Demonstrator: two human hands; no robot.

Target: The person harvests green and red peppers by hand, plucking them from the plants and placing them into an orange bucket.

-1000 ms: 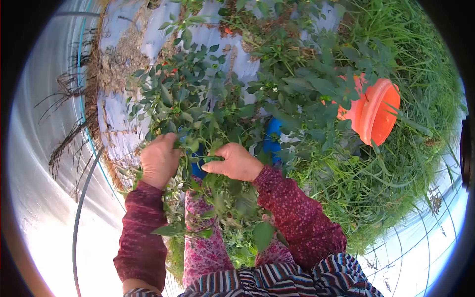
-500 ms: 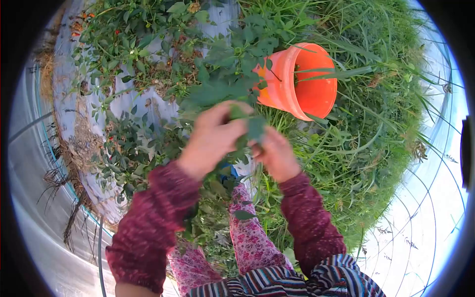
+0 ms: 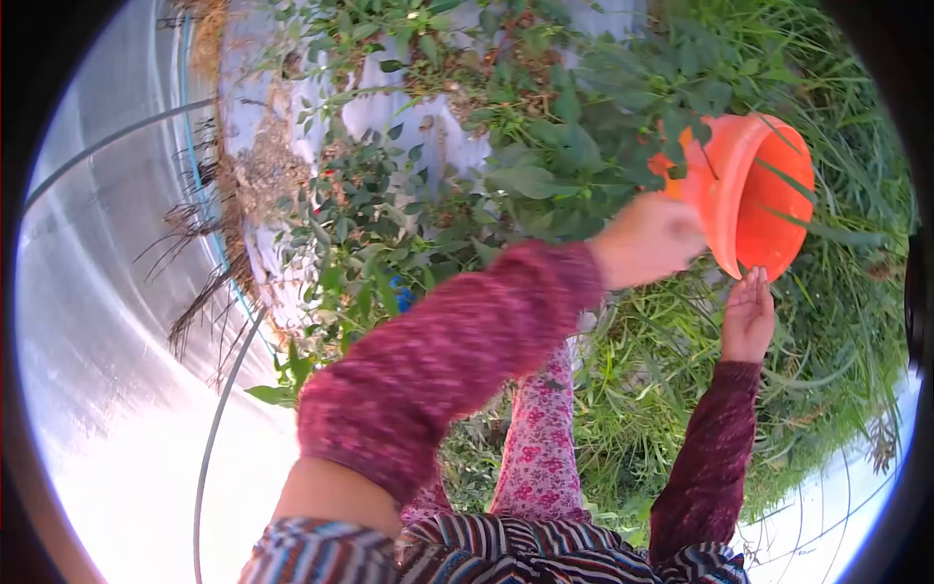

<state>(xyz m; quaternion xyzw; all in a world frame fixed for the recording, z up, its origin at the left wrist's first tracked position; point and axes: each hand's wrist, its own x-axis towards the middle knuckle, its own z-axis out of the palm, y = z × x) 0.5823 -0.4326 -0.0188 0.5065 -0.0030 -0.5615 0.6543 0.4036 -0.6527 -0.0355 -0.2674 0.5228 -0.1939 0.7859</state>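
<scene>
An orange bucket (image 3: pixel 773 219) lies tilted among the plants, its mouth facing right toward the grass. Just beside its near rim is my left hand (image 3: pixel 654 240), slightly blurred, with the fingers curled in; what they hold, if anything, is hidden. Below the rim, my right hand (image 3: pixel 748 316) has its fingers stretched upward and palm showing, the fingertips at the bucket's lower edge. Nothing shows in that palm. Broad green leaves (image 3: pixel 545 175) of a plant reach up to the bucket's left side and partly cover it.
Low leafy plants (image 3: pixel 389 234) with a few red spots grow through pale ground sheeting (image 3: pixel 375 107). Tall grass (image 3: pixel 827 341) surrounds the bucket on the right. A clear plastic wall (image 3: pixel 117 292) with a curved hose or pole (image 3: pixel 226 399) borders the left.
Both hands have parted from the leaves they held together and moved right to the bucket. My right hand has opened out. The whole view has shifted, placing the bucket farther right.
</scene>
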